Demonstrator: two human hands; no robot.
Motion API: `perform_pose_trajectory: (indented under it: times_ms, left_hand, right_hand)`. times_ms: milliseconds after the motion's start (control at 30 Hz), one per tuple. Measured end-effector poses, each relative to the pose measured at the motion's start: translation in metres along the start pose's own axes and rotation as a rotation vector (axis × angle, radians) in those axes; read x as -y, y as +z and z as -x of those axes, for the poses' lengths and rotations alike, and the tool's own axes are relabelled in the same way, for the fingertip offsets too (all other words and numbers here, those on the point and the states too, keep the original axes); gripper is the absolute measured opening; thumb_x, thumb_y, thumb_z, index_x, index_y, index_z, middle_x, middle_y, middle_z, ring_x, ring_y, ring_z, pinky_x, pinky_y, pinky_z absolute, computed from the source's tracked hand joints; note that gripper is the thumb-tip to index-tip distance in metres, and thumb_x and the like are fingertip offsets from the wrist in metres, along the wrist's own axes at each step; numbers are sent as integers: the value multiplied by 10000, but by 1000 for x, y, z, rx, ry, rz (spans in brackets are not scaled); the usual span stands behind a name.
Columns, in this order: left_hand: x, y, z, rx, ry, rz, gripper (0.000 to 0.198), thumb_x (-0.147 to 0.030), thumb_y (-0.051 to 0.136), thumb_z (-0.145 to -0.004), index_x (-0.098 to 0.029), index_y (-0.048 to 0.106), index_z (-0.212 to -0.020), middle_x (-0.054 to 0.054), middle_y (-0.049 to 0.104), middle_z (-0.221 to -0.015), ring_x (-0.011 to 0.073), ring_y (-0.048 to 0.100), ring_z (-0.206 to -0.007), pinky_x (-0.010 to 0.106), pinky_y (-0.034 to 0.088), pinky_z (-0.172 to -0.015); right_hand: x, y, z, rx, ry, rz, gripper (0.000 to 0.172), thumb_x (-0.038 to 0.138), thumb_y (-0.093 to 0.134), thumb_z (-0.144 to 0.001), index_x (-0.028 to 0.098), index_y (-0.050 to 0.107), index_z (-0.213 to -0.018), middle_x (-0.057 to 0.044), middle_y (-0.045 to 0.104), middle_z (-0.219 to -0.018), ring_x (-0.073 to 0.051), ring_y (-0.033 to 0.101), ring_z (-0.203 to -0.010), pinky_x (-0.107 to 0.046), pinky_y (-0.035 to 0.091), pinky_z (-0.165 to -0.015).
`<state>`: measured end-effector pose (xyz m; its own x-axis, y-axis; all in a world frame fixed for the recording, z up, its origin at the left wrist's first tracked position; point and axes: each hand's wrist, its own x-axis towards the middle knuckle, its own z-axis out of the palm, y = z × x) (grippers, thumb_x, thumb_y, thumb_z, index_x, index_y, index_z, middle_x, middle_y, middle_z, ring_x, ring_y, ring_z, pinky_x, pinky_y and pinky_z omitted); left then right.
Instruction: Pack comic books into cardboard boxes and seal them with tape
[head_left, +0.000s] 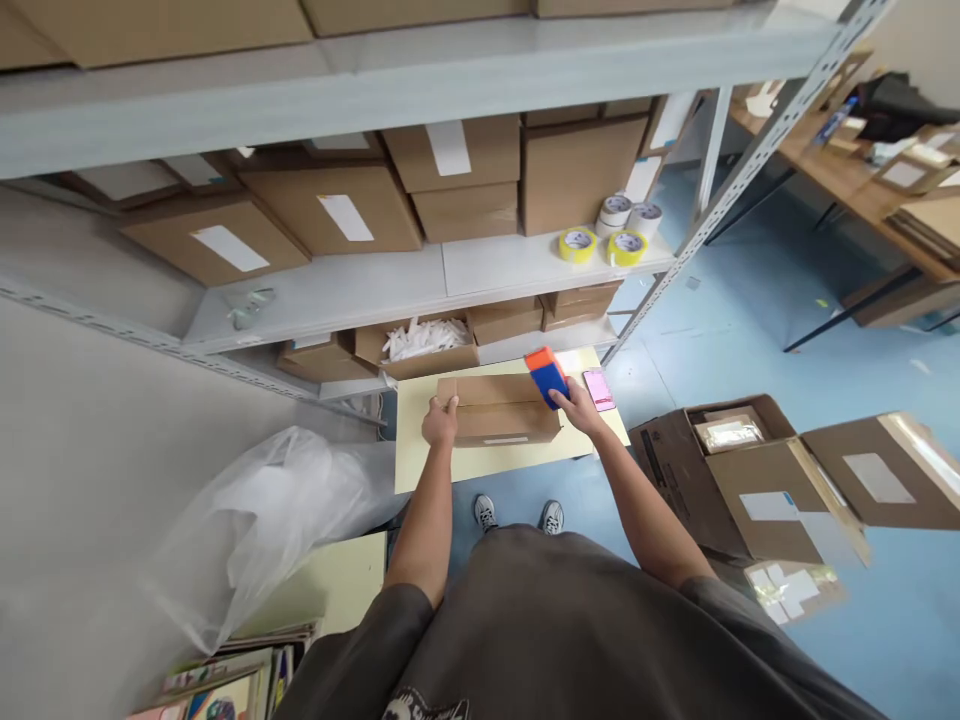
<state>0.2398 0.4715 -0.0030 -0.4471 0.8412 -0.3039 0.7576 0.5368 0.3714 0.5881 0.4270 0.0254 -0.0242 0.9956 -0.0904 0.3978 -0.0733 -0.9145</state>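
A long brown cardboard box [499, 422] lies on a pale yellow table [415, 466], its top flaps meeting along a lengthwise seam. At the box's left end, my left hand [439, 421] grips the edge, thumb on top. My right hand [577, 405] is closed around the handle of a blue and orange tape dispenser [546, 376], held over the right end of the box. Whether the dispenser touches the cardboard cannot be made out. A phone with a pink screen [598, 389] rests on the table just right of my right hand.
Metal shelving [390, 275] stands ahead, with cardboard boxes [581, 170] and tape rolls [628, 246]. A lower open box [474, 354] contains white strips. Clear plastic sheeting [292, 490] hangs at left. More cartons [675, 480] stand on the floor at right, near a wooden desk [870, 195].
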Motion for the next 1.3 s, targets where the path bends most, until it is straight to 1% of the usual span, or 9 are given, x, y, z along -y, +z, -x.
perform_pose_trajectory:
  times_ms: [167, 300, 467, 567, 633, 733, 833, 900, 1300]
  left_hand:
    - [6, 1, 3, 36, 21, 137, 718, -673, 482, -1049, -202, 506, -1591, 216, 722, -1401, 380, 704, -1260, 434, 553, -959]
    - [11, 6, 2, 65, 55, 212, 741, -624, 468, -1067, -215, 397, -1681, 215, 605, -1560, 368, 669, -1322, 427, 552, -986]
    - [19, 12, -2, 18, 107, 335, 848, -577, 535, -1048, -222, 225, -1754, 215, 516, -1639, 369, 635, -1359, 448, 540, -1036]
    - [23, 7, -3, -143, 241, 436, 675, -513, 555, -1048, -183, 482, -1632, 205, 549, -1609, 354, 545, -1454, 445, 490, -1126]
    - [23, 0, -5, -160, 340, 519, 499, -521, 490, -1074, -180, 722, -1356, 193, 696, -1408, 335, 603, -1371, 422, 498, -1104]
    - [18, -12, -9, 137, 392, 678, 560, -658, 526, -1025, -175, 805, -978, 143, 785, -980, 298, 722, -1033, 362, 553, -891]
    - [11, -16, -13, 524, 350, 841, 622, -747, 693, -877, -136, 802, -907, 99, 742, -781, 240, 699, -799, 323, 522, -727]
    - [9, -16, -13, 629, 320, 915, 628, -736, 764, -811, -116, 805, -901, 79, 712, -718, 206, 665, -723, 305, 495, -689]
    - [-3, -17, -11, 176, 358, 674, 369, -491, 662, -892, -166, 821, -822, 49, 751, -750, 217, 667, -773, 287, 486, -727]
  right_hand:
    - [70, 59, -26, 402, -40, -121, 537, 726, 763, -834, 220, 629, -952, -16, 675, -842, -205, 638, -780, -298, 505, -698]
    - [72, 78, -42, 527, 84, -56, 582, 766, 802, -752, 226, 615, -859, -2, 661, -751, -190, 624, -696, -298, 498, -652]
    - [65, 71, -47, 538, 79, 40, 573, 749, 823, -735, 228, 607, -834, 9, 639, -776, -191, 621, -732, -299, 502, -673]
    - [68, 69, -46, 556, 78, 56, 578, 743, 828, -737, 223, 591, -825, 5, 628, -780, -192, 620, -741, -305, 506, -687]
    - [70, 69, -45, 569, 89, 52, 591, 758, 818, -739, 221, 599, -851, -7, 649, -802, -200, 634, -754, -313, 519, -697]
    - [73, 69, -44, 579, 116, 64, 618, 790, 797, -734, 223, 608, -890, -26, 685, -841, -217, 661, -782, -326, 538, -714]
    - [75, 68, -44, 588, 122, 90, 635, 811, 790, -713, 230, 597, -882, -23, 682, -846, -226, 669, -802, -334, 550, -733]
    - [74, 67, -44, 601, 107, 89, 638, 812, 795, -701, 231, 595, -873, -18, 675, -844, -226, 667, -807, -337, 553, -746]
    - [89, 61, -63, 615, 14, 217, 566, 776, 756, -761, 232, 605, -796, -9, 655, -781, -205, 618, -730, -291, 484, -668]
